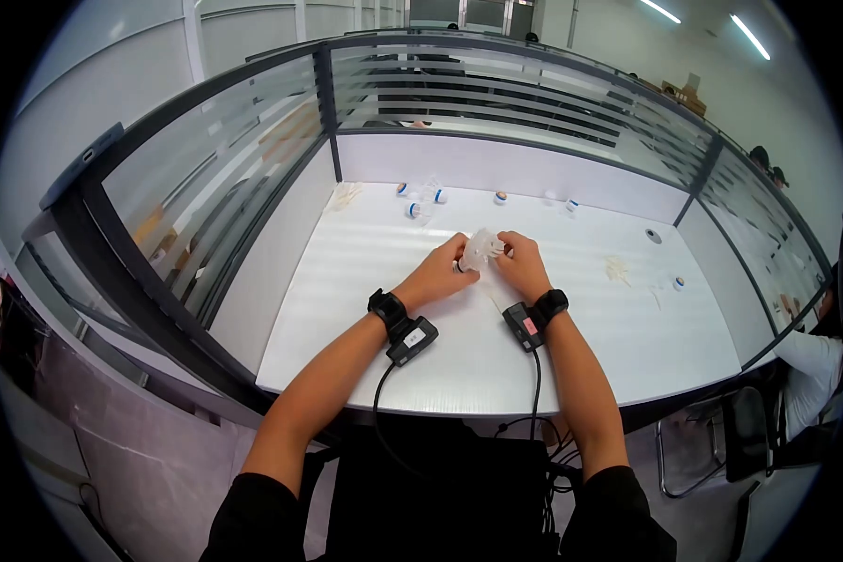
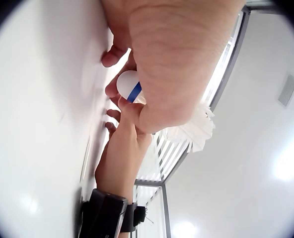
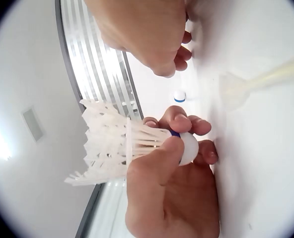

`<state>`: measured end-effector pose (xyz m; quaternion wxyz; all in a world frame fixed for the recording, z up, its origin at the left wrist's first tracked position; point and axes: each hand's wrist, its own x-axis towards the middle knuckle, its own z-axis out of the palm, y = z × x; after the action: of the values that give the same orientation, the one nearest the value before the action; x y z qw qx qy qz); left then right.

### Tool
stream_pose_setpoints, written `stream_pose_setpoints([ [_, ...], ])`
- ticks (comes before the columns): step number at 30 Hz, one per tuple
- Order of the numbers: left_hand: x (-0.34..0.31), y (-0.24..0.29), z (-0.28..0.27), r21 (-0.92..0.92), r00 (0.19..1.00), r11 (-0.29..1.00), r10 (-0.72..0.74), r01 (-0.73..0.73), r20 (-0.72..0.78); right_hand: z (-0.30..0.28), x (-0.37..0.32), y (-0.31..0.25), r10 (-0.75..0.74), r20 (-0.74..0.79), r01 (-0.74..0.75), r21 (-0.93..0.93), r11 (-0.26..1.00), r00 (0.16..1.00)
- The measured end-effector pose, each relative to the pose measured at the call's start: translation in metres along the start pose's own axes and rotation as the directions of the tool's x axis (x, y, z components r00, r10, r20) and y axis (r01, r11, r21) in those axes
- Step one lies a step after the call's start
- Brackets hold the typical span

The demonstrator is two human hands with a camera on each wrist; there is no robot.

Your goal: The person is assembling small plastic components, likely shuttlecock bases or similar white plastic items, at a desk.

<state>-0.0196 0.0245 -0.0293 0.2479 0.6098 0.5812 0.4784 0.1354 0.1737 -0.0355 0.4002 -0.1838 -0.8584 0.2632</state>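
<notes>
My left hand (image 1: 436,274) pinches a white shuttlecock (image 1: 480,249) over the middle of the table. In the right wrist view, the thumb and fingers of that left hand (image 3: 169,198) grip the rounded head at its blue band, and the jagged skirt (image 3: 107,146) points left. Close by on the skirt side is my right hand (image 1: 525,267). Its fingers look loosely bent in the right wrist view, and nothing shows between them. From the left wrist, the white head (image 2: 127,84) peeks out between the two hands, partly hidden by the left palm (image 2: 174,64).
Several blue-banded heads, some with clear skirts, lie toward the back of the white table (image 1: 347,281), including one cork (image 1: 501,198). Another cork (image 1: 679,283) lies at the right. Pale loose pieces (image 1: 618,270) lie nearby. Low partitions (image 1: 515,155) enclose the table's back and sides.
</notes>
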Motion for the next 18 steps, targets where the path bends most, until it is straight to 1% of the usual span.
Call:
stream_pose_setpoints([
  [1,-0.001,0.002,0.000,0.032,0.999,0.999,-0.029,0.028,0.043,0.000,0.000,-0.001,0.012,0.016,-0.012,0.010,1.000,1.000],
  [3,-0.003,0.006,0.005,-0.019,0.998,1.000,0.005,-0.004,0.062,-0.001,0.000,-0.002,0.035,0.045,-0.037,0.027,0.999,0.998],
  [4,-0.004,0.008,0.008,-0.046,0.997,0.999,0.022,-0.019,0.071,-0.003,0.000,-0.003,0.023,0.050,-0.024,0.026,0.999,0.998],
  [5,-0.006,0.009,0.008,-0.072,0.993,0.997,0.030,-0.022,0.113,-0.003,0.000,-0.004,0.013,0.056,-0.015,0.027,1.000,0.998],
  [7,-0.013,0.022,0.008,0.002,0.987,0.997,0.082,-0.083,0.137,-0.002,0.001,-0.003,0.013,0.072,-0.016,0.038,0.999,0.997],
  [10,-0.011,0.029,0.007,0.110,0.972,0.979,0.149,-0.171,0.181,-0.003,0.000,-0.011,0.093,0.080,-0.097,0.052,0.994,0.992],
  [11,-0.010,0.030,0.007,0.105,0.974,0.984,0.118,-0.140,0.193,-0.003,0.001,-0.013,0.073,0.074,-0.073,-0.007,0.997,0.995],
  [12,-0.010,0.028,0.008,0.104,0.975,0.983,0.132,-0.152,0.179,-0.003,0.000,-0.013,0.087,0.079,-0.088,0.013,0.996,0.993],
  [14,-0.007,0.025,0.007,0.091,0.967,0.981,0.147,-0.169,0.210,-0.002,0.001,-0.012,0.080,0.084,-0.081,0.012,0.997,0.993],
  [18,-0.007,0.025,0.012,0.128,0.963,0.969,0.186,-0.213,0.194,-0.002,0.000,-0.010,0.046,0.077,-0.046,-0.009,0.999,0.996],
])
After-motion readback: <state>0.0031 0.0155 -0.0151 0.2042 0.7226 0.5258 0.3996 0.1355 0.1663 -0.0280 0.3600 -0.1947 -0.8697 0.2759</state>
